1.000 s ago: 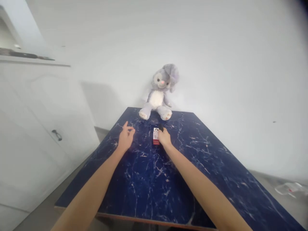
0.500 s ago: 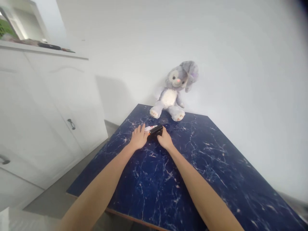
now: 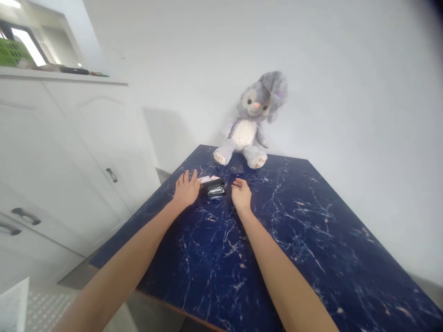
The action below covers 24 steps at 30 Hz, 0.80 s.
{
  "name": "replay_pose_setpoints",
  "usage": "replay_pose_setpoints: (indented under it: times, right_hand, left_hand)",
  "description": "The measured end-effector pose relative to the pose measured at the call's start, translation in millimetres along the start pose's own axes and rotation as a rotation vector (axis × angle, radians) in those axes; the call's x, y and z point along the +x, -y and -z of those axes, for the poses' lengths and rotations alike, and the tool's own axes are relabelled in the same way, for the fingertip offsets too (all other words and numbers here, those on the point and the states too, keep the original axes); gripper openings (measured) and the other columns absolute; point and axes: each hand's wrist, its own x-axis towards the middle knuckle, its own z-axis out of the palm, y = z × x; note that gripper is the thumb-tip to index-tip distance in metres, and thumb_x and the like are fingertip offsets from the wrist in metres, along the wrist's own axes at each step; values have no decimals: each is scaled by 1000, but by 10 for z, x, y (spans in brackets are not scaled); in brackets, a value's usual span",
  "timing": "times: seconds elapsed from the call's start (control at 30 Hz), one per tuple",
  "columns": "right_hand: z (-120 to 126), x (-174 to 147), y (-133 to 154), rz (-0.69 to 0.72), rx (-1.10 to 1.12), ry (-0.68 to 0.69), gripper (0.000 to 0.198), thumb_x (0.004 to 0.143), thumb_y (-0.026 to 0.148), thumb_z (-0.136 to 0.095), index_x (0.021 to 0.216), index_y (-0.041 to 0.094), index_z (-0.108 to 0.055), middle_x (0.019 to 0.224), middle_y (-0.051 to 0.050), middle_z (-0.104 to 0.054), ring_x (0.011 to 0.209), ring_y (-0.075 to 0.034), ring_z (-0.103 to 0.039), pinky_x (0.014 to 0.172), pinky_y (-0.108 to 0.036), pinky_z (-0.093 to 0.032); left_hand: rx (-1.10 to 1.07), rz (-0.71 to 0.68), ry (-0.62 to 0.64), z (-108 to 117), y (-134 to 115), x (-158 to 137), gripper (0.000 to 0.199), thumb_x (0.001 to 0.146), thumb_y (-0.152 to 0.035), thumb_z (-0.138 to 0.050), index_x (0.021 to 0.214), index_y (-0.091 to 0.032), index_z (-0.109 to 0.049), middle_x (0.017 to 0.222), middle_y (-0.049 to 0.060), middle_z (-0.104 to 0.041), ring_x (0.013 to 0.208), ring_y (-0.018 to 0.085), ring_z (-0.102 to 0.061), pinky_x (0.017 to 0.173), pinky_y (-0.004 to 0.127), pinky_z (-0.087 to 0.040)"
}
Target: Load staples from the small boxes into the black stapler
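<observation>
A small black case (image 3: 216, 189) with a shiny, clear-looking part lies on the dark blue table (image 3: 221, 272). White and red printed pieces (image 3: 208, 179) show along its far side; whether they are cards or labels I cannot make out. My left hand (image 3: 187, 189) rests at the case's left end, fingers spread, its thumb side against or very near the case. To the right, a short gap apart from the case, is my right hand (image 3: 241, 193). Its fingers are loosely bent, and nothing shows in them.
A grey plush toy (image 3: 245, 133) with a white belly sits at the table's back edge against the wall. White cabinets (image 3: 76, 157) with dark handles stand on the left. A green basket (image 3: 13, 51) is on their top ledge.
My right hand has let go of the case and moved slightly right. The case has shifted left and turned, showing its shiny part. My left hand has moved left with it.
</observation>
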Motion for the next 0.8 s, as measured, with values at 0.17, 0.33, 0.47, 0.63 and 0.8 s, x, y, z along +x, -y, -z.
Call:
replay_pose_setpoints:
  times: [0.17,0.33,0.47,0.63,0.8]
  right_hand:
    - [36,-35,2,38,-3,-2,37,84,19,-37,113,18,-61,116,-8,-69,106,-18,-65,96,-32,-50]
    - [57,-55,91,207,-139,266,44,76,5,-45,114,21,-62,109,-4,-73,103,-17,-67,99,-31,-47]
    - [137,-10,87,329,-155,455,31,76,16,-64,106,23,-66,99,-1,-74,90,-18,-69,88,-29,-50]
    - [210,52,23,436,-193,520,20,80,38,-68,85,19,-68,80,0,-70,73,-16,-63,75,-27,-48]
    - [234,95,4,541,-273,455,20,79,38,-70,82,18,-68,84,-3,-66,75,-16,-60,74,-27,-45]
  left_hand:
    - [28,21,81,13,-25,-17,59,101,-45,-23,152,-18,-35,152,21,-38,138,43,-34,106,61,-34]
    - [51,87,101,31,-60,-29,59,101,-41,-21,154,-16,-29,154,22,-34,141,43,-31,108,61,-33]
    - [40,74,54,18,-63,-31,57,101,-38,-29,153,-15,-31,153,22,-37,140,42,-33,107,59,-34]
    - [-73,-195,-207,89,-52,-149,41,98,-24,-37,132,-16,-58,140,16,-53,129,32,-47,107,49,-40]
    - [-192,-503,-250,146,-78,-306,29,96,-22,-45,115,-19,-67,120,8,-67,111,23,-59,105,39,-44]
